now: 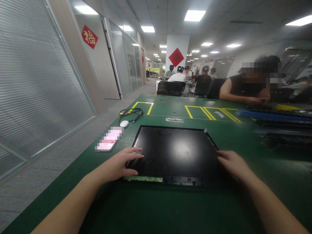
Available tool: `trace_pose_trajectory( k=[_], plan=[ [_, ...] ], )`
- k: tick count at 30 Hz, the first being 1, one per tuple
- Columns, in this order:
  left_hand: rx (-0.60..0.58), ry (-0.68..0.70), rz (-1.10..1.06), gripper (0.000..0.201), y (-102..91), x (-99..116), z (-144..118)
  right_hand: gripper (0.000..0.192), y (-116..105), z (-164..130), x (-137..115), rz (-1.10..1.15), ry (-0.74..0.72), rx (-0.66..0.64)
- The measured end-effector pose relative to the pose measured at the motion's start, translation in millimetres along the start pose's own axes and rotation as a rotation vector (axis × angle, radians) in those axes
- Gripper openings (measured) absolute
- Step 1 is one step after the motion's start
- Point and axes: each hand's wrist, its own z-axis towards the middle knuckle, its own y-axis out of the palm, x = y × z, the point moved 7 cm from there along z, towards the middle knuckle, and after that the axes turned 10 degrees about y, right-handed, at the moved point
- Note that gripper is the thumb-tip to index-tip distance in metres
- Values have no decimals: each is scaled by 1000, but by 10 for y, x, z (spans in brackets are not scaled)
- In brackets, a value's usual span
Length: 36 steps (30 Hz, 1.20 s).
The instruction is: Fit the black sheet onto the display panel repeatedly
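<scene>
A black screen panel (158, 148) is touched on either side by a spread left grip (120, 164) and a right grip (233, 163) whose closure cannot be told, on a green worktop (168, 211), inside its left edge, under ceiling lights (195, 15).

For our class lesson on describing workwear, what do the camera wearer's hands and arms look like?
The left hand and right hand are ungloved. The left forearm and right forearm are bare to the picture's edge, with no sleeve, watch or marking in view. No ring shows, though some right-hand fingers are hidden.
</scene>
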Motion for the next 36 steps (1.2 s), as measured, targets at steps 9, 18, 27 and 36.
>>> trace_pose_trajectory(
  k=[9, 18, 27, 36],
  plan=[
    [-7, -4, 12, 54, -62, -25, -16, 27, 43, 31, 47, 153, 25, -58],
    [14, 60, -1, 52, -29, 46, -9, 34, 85, 99, 167, 198, 62, -63],
    [85, -34, 130, 46, -19, -39, 6, 33, 124, 127, 229, 216, 59, -42],
    [149, -272, 301, 55, 10, -471, -6, 37, 101, 101, 150, 105, 18, -55]
  ],
)
